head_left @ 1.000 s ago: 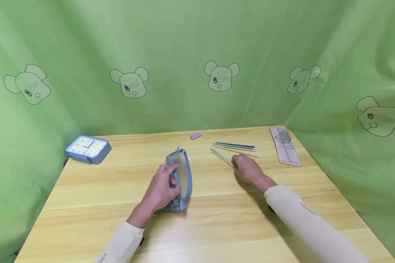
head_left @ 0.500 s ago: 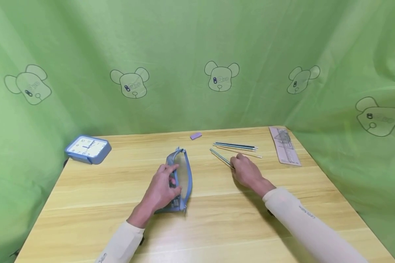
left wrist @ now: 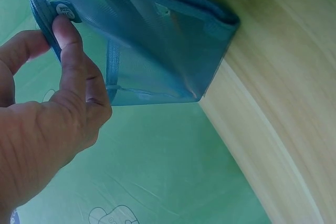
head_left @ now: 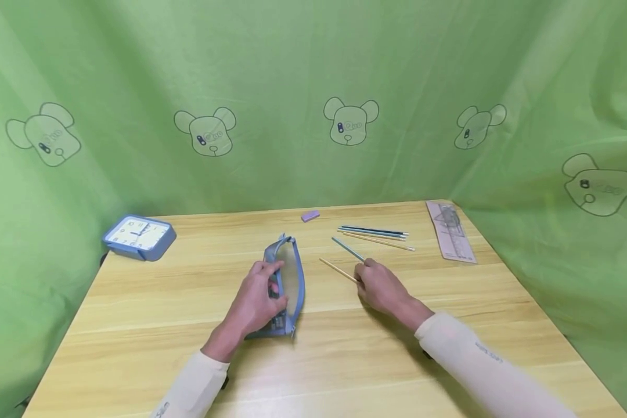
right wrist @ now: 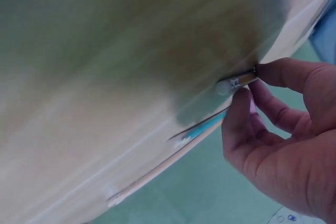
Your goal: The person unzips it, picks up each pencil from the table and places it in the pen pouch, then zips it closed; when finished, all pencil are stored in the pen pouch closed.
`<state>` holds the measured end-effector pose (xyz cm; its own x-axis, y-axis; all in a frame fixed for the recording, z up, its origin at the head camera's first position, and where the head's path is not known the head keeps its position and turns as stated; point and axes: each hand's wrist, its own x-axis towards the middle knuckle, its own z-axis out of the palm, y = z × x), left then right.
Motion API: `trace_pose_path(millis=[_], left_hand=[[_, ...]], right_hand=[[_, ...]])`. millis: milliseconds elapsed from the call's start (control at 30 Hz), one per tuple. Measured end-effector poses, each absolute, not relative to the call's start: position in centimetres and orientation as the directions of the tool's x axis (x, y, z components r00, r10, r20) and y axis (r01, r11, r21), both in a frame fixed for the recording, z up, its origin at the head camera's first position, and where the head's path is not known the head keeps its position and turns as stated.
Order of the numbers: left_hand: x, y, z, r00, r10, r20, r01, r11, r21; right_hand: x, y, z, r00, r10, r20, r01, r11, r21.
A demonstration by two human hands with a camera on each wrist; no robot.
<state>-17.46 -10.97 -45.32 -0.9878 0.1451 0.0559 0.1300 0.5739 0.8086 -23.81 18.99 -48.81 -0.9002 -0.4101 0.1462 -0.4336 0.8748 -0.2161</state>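
My left hand [head_left: 256,298] pinches one edge of a blue see-through pencil case [head_left: 299,290] whose zipped mouth gapes toward the right. In the left wrist view, thumb and fingers hold the rim of the case [left wrist: 152,51] beside a small round label. Right of it, my right hand [head_left: 384,285] pinches a yellow pencil [head_left: 338,270] near its eraser end, which shows in the right wrist view as a pale tip [right wrist: 226,86]. A light blue pencil [head_left: 348,248] lies just beyond those fingers, its rear end hidden by the hand in the head view.
Several pencils [head_left: 373,233] lie behind the right hand. A purple eraser [head_left: 310,216] sits near the table's back edge. A pink sheet with clear rulers [head_left: 451,232] lies at right, and a blue clock [head_left: 140,237] stands at left. Green curtains [head_left: 271,162] border the table [head_left: 151,325].
My right hand has moved left and nearer, drawing the yellow pencil away from the light blue one it lay beside. The left hand and the pencil case have stayed put.
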Motion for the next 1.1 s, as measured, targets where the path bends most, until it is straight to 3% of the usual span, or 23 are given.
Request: trace_pose_path(millis=[267,500,733,1100], left_hand=[[-17.4,-11.0,-45.2,-0.987,0.151,0.058,0.134,0.569,0.812],[-17.5,-11.1,-45.1,-0.988,0.145,0.057,0.13,0.572,0.81],[-17.6,-11.2,-45.1,-0.987,0.144,0.065,0.137,0.576,0.806],[-17.6,-11.3,-45.1,-0.988,0.138,0.072,0.139,0.573,0.808]], right_hand=[[-22.1,17.3,-48.7,-0.86,-0.48,0.17,-0.508,0.835,-0.21],[-21.7,16.8,-48.4,-0.882,-0.456,0.116,-0.47,0.845,-0.256],[-21.6,16.8,-47.6,-0.926,-0.375,0.034,-0.346,0.812,-0.47],[-21.2,15.7,-43.6,-0.948,-0.307,0.086,-0.265,0.607,-0.75]])
